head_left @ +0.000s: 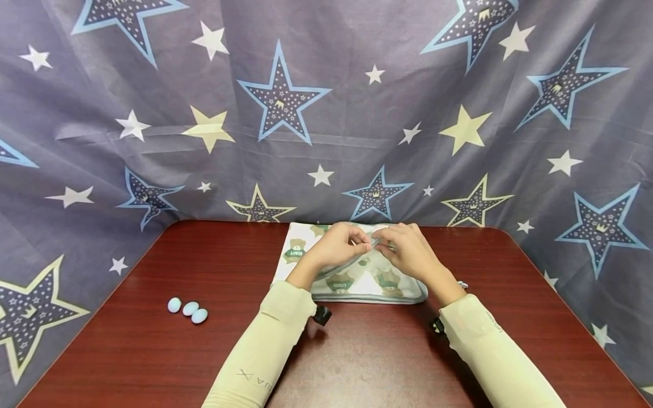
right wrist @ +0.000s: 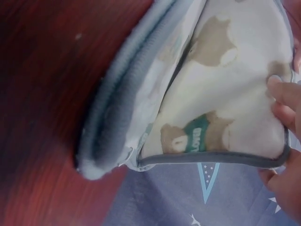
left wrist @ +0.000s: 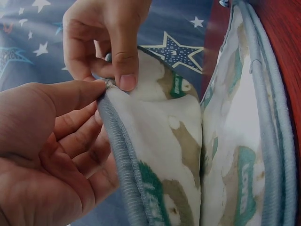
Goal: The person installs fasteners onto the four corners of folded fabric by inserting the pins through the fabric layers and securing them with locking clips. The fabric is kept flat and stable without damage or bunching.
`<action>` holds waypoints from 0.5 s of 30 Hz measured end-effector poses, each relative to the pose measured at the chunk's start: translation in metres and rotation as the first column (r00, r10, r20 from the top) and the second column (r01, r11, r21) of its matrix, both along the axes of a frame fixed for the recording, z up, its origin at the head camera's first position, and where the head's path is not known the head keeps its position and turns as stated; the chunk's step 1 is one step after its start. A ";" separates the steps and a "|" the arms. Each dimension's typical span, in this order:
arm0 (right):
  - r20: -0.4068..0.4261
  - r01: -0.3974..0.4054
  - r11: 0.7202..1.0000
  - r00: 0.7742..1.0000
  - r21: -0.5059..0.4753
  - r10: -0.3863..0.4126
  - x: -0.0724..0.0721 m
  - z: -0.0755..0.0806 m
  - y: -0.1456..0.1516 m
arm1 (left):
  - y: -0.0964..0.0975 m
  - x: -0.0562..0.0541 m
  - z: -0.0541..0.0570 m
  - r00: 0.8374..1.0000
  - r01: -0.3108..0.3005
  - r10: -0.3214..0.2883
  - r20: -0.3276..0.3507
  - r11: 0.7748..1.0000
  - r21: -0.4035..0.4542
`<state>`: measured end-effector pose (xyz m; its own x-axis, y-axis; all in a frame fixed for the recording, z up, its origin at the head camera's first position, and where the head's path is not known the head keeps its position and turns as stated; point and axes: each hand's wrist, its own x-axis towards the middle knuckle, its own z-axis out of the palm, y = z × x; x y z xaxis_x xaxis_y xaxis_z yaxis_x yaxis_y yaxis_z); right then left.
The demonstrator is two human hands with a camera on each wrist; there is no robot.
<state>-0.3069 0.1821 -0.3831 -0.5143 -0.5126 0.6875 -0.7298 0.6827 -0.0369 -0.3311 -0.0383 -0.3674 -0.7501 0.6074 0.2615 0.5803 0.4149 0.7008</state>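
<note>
A folded blanket [head_left: 298, 238], white with a teddy bear print and grey-blue edging, lies near the table's far edge. My left hand [head_left: 340, 247] pinches the blanket's lifted edge between thumb and forefinger, its other fingers loosely curled. Close beside it, my right hand [head_left: 408, 250] pinches the same raised edge. In the left wrist view the fingertips of both hands nearly meet at one spot of the edging, and the raised layer stands apart from the layers below. The right wrist view shows the right hand [right wrist: 288, 186] only in part, at the frame's side.
Three pale blue egg-shaped pieces [head_left: 191, 309] sit on the left part of the dark red wooden table [head_left: 229, 260]. A small shiny object [head_left: 462, 284] lies by the right wrist, mostly hidden. Behind the table hangs a grey-purple star-patterned curtain [head_left: 347, 141].
</note>
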 end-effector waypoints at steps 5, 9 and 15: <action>0.002 0.010 1.000 1.000 -0.006 -0.010 -0.001 -0.001 0.000 | 0.000 -0.001 -0.001 1.000 -0.001 0.001 0.010 1.000 -0.004; 0.025 0.018 1.000 1.000 0.002 -0.018 -0.001 0.000 0.000 | 0.000 -0.001 -0.001 1.000 0.004 -0.003 0.021 1.000 -0.002; 0.056 -0.029 1.000 0.998 0.008 0.029 0.000 0.001 0.000 | 0.001 -0.001 -0.002 1.000 0.006 -0.006 0.012 1.000 0.011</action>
<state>-0.3068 0.1822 -0.3822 -0.5366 -0.5337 0.6536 -0.7462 0.6619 -0.0721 -0.3325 -0.0375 -0.3694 -0.7497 0.6092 0.2586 0.5740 0.4040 0.7123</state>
